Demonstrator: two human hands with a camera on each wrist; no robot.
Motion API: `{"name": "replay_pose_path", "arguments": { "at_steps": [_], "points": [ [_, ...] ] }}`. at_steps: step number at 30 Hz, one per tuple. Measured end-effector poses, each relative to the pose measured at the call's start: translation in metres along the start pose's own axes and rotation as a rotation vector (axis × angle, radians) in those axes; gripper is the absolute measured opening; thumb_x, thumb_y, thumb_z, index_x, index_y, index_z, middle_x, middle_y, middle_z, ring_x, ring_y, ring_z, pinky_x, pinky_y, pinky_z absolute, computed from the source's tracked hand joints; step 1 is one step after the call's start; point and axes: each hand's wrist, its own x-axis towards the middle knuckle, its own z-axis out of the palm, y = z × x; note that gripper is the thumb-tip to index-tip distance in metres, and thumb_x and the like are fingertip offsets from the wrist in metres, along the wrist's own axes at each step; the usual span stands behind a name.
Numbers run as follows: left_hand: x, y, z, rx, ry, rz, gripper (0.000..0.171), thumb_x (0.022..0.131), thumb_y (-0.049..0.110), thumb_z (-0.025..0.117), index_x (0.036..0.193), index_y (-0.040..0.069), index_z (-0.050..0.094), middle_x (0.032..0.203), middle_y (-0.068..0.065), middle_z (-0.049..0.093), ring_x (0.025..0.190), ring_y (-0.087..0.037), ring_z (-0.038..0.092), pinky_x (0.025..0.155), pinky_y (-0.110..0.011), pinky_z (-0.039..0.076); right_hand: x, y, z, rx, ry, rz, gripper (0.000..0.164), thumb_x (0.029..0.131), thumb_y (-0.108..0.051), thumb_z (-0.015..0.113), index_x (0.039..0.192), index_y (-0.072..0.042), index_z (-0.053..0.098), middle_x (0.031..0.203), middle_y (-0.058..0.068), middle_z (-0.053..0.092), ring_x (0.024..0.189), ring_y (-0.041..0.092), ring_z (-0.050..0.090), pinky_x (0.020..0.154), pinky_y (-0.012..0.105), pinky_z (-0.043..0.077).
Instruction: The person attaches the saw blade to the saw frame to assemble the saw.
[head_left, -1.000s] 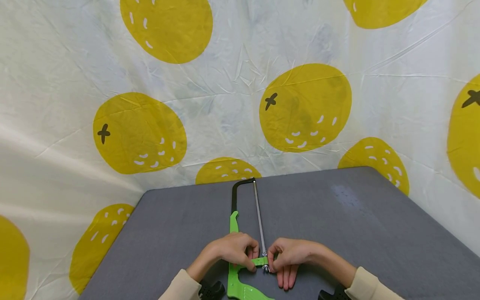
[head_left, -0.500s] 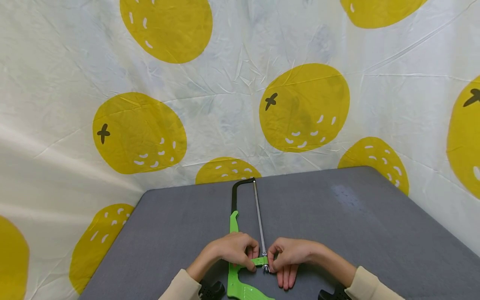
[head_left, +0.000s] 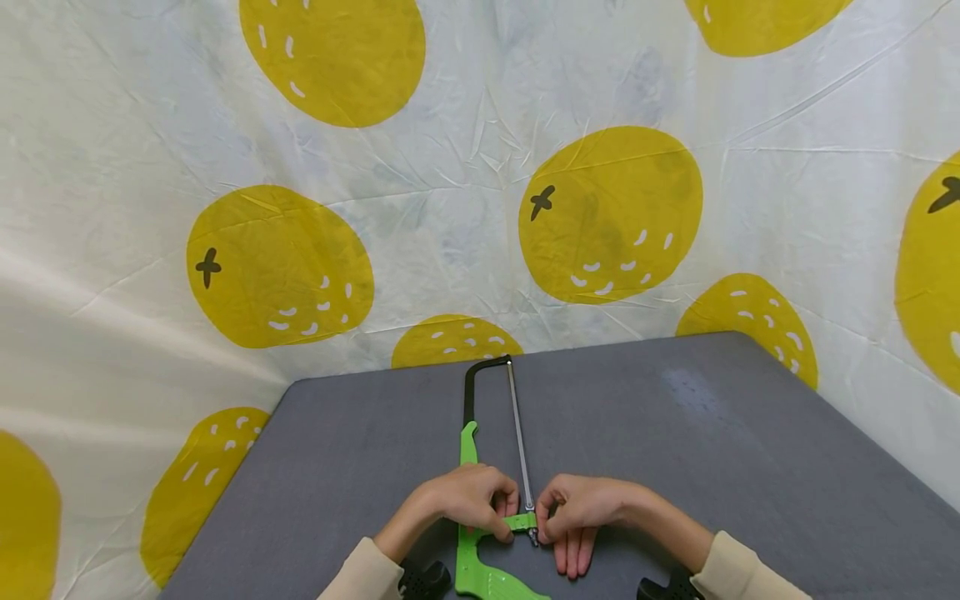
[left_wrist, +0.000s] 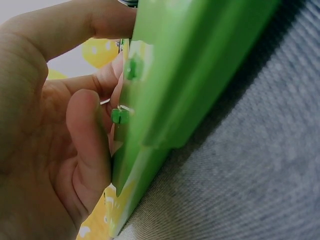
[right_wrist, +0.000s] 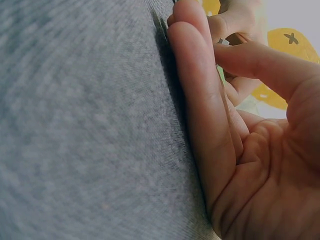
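Note:
A hacksaw (head_left: 468, 450) lies on the grey table, its green handle toward me and its black bow pointing away. Its silver blade (head_left: 519, 433) runs along the right side, down to a green arm of the frame. My left hand (head_left: 472, 496) grips that green arm between thumb and fingers, as the left wrist view also shows. At the arm's end sits a small metal wing nut (head_left: 533, 538). My right hand (head_left: 581, 508) pinches at it with thumb and forefinger, while its other fingers stretch out along the table, seen close in the right wrist view.
The grey cloth-covered table (head_left: 360, 442) reaches back to a white curtain (head_left: 442, 250) printed with yellow fruit, which also hangs along both sides. Black wrist devices (head_left: 426, 581) show below the cuffs.
The wing nut has turned a little and now looks narrower. Both hands and the hacksaw stay almost where they were.

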Motion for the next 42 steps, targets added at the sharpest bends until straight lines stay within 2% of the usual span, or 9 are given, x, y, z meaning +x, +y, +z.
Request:
{"name": "replay_pose_path", "arguments": {
  "at_steps": [8,17,29,42],
  "points": [
    [0.0009,-0.0002,0.001,0.001,-0.001,-0.004,0.016,0.084,0.02,0.082,0.082,0.023,0.066,0.062,0.011,0.055,0.042,-0.005,0.046,0.042,-0.024,0.041,-0.0022,-0.002,0.0002,-0.006,-0.013,0.009,0.01,0.097,-0.014,0.066,0.096,-0.005,0.071,0.069,0.001,0.075,0.057,0.006,0.072,0.053,0.023,0.06],
    [0.0019,-0.0014,0.0017,0.02,0.002,-0.005,0.017,0.083,0.021,0.082,0.082,0.024,0.065,0.062,0.012,0.055,0.042,-0.004,0.047,0.042,-0.024,0.043,-0.0018,-0.0034,0.0018,-0.014,0.029,0.03,0.022,0.099,-0.025,0.068,0.096,-0.004,0.073,0.067,0.002,0.074,0.056,0.008,0.072,0.051,0.024,0.059],
    [0.0011,0.0008,-0.0002,0.018,0.011,-0.013,0.017,0.082,0.022,0.083,0.082,0.023,0.066,0.064,0.011,0.056,0.042,-0.005,0.048,0.043,-0.024,0.043,0.0007,-0.0032,0.0024,-0.019,0.069,0.038,0.023,0.098,-0.024,0.069,0.094,-0.002,0.073,0.067,0.005,0.075,0.054,0.01,0.072,0.048,0.025,0.059],
    [0.0021,0.0036,-0.0024,0.008,0.01,-0.021,0.017,0.082,0.02,0.082,0.082,0.023,0.066,0.064,0.011,0.056,0.043,-0.006,0.048,0.043,-0.025,0.043,0.0005,-0.0038,-0.0016,-0.021,0.055,0.037,0.02,0.098,-0.021,0.067,0.092,-0.002,0.073,0.067,0.005,0.074,0.054,0.011,0.072,0.049,0.025,0.059]
  ]
}}
